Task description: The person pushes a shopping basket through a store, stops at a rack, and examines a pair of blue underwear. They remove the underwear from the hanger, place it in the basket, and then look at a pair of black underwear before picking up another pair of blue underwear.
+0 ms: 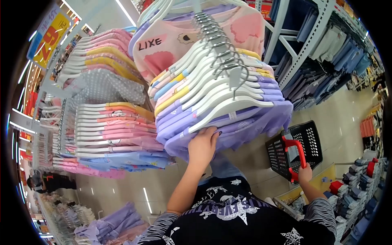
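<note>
My left hand [202, 145] has its fingers closed on the front purple shirt [245, 124], just below the left end of its white hanger [230, 107]. Part of the fingers is hidden in the fabric. Behind it, several more shirts in purple, yellow and blue hang close together on white hangers with metal hooks. Low on the right, my right hand [305, 173] is wrapped around the red handle [301, 152] of a black perforated shopping basket [314, 141]. The basket hangs beside my body, away from the shirts.
A pink shirt [157, 45] marked "LIKE" faces me behind the row. Racks of pink clothes [126, 130] stand at left, under a yellow price sign [51, 34]. A white metal upright [314, 30] and hanging trousers [326, 45] are at right. Folded goods [355, 183] fill a lower-right shelf.
</note>
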{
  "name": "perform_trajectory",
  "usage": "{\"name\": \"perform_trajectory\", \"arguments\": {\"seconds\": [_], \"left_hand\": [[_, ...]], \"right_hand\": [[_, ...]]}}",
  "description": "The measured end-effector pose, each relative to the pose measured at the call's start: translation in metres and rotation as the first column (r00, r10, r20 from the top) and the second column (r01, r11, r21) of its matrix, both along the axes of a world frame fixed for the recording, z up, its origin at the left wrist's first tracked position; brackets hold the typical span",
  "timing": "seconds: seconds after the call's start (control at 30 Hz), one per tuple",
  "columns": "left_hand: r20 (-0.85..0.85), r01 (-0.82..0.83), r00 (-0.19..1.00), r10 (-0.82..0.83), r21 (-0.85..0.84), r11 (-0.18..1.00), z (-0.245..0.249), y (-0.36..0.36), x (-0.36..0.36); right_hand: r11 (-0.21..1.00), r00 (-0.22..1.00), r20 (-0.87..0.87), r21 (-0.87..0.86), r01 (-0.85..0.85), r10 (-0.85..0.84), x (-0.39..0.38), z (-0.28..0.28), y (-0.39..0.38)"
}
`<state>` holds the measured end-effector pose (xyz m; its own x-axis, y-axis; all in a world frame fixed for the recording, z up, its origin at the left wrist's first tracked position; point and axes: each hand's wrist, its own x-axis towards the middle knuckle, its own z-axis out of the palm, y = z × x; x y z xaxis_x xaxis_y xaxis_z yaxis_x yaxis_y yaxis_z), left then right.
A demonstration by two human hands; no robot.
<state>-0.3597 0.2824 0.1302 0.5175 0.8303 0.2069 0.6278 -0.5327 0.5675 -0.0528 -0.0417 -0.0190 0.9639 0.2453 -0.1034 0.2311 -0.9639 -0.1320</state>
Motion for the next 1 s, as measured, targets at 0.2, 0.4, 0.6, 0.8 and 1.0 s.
{"name": "perform_trajectory", "arguments": {"seconds": [0.2,0.4,0.6,0.8,1.0], "left_hand": [[-0.118,0.035,0.993,-0.023,0.096,0.995,-0.001,-0.020,0.026],[0.252,0.096,0.963,-0.099,0.023,0.995,-0.022,-0.032,0.032],[0.471,0.144,0.844,-0.258,0.265,0.954,-0.036,-0.047,0.055],[0.373,0.479,0.765,-0.526,0.217,0.851,-0.042,-0.075,0.103],[0.268,0.804,0.502,-0.823,0.208,0.558,-0.043,-0.111,0.193]], "right_hand": [[0.999,1.000,0.022,0.035,0.014,-0.015,0.010,0.008,-0.001],[0.998,0.989,0.143,0.043,0.037,-0.043,0.028,-0.009,-0.014],[0.999,0.985,0.165,0.036,0.039,-0.044,0.043,-0.005,-0.018],[0.997,0.987,0.142,0.008,0.075,-0.075,0.078,-0.006,-0.027],[0.993,0.980,0.169,0.053,0.101,-0.109,0.132,-0.020,-0.045]]}}
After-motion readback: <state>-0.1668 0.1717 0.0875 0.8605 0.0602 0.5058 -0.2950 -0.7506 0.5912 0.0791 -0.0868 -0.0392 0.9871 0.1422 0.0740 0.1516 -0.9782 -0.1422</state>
